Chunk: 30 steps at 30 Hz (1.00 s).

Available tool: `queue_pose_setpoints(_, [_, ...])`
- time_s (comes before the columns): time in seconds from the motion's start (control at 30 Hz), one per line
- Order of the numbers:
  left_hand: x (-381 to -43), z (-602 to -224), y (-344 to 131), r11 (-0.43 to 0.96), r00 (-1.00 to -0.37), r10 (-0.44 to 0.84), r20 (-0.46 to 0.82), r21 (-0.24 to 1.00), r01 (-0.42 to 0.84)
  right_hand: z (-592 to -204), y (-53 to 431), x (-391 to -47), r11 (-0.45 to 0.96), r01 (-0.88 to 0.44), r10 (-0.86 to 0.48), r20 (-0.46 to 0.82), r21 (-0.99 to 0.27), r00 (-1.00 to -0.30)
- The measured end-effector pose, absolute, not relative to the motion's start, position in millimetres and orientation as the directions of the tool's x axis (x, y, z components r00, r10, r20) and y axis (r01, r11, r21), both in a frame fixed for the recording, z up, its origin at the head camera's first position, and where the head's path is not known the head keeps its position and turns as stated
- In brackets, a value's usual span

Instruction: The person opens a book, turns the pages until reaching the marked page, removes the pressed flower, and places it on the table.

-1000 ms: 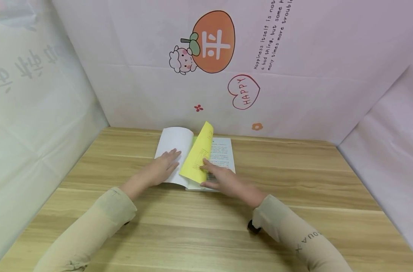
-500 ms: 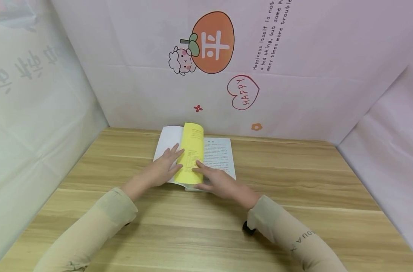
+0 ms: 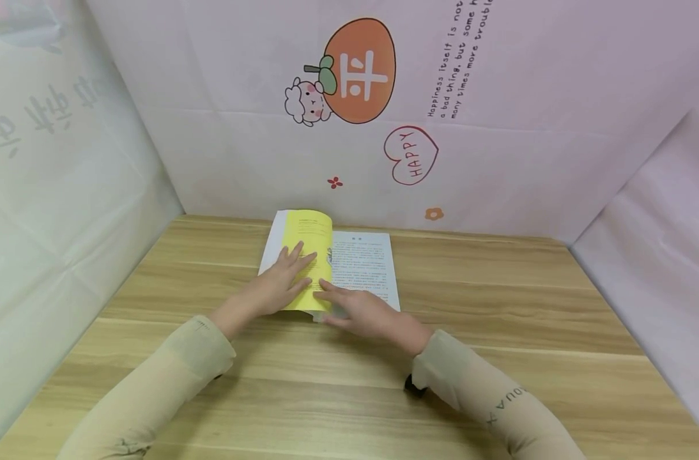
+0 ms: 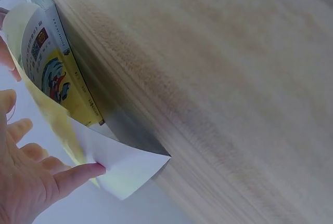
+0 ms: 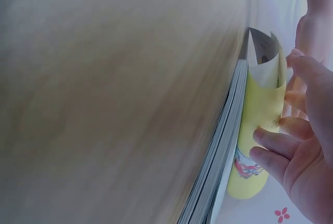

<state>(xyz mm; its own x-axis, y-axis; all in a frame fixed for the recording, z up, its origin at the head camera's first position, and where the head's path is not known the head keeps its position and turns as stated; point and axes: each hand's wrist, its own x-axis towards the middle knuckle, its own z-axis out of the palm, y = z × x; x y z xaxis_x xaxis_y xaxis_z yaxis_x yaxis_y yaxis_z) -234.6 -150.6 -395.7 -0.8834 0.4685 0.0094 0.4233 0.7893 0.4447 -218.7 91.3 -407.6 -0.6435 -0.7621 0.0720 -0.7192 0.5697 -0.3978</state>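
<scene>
An open book (image 3: 365, 262) lies at the back of the table, its printed white page facing up on the right. Over its left side a yellow sheet (image 3: 306, 225) curves up from the spine, with a white leaf (image 3: 271, 246) under it. My left hand (image 3: 275, 284) rests on that sheet with fingers spread; its thumb is on the white leaf in the left wrist view. Close by the spine, my right hand (image 3: 363, 311) touches the yellow sheet with extended fingers. The left wrist view shows a cartoon picture on the cover (image 4: 54, 76), bent up off the table.
The wood-grain table (image 3: 338, 396) extends in front of the book and to both sides. A pink-white printed backdrop (image 3: 240, 160) rises right behind the book, and white sheets (image 3: 68, 211) hang at the sides. A dark band (image 3: 414, 386) shows under the right sleeve.
The yellow sheet has swung over from right to left and now lies under the left hand. My right hand has moved left with it, while the left hand has barely shifted.
</scene>
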Motion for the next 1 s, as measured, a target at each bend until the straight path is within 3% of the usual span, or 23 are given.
queue_pose_setpoints(0.4, [-237.9,-398.1,-150.3,0.797,-0.861,0.504,-0.066,0.419,0.434,-410.5,84.0,-215.5,0.521,-0.772,-0.815,0.054,-0.365,-0.576])
queue_pose_setpoints(0.67, [-237.7,-395.9,-148.4,0.859,-0.879,0.444,-0.175,0.361,0.362,-409.5,81.1,-213.3,0.489,-0.794,-0.850,0.006,-0.361,-0.526])
queue_pose_setpoints(1.0, [-242.7,-396.2,-143.5,0.891,-0.892,0.407,-0.197,0.302,0.340,-407.7,71.0,-210.9,0.467,-0.808,-0.872,-0.035,-0.359,-0.488])
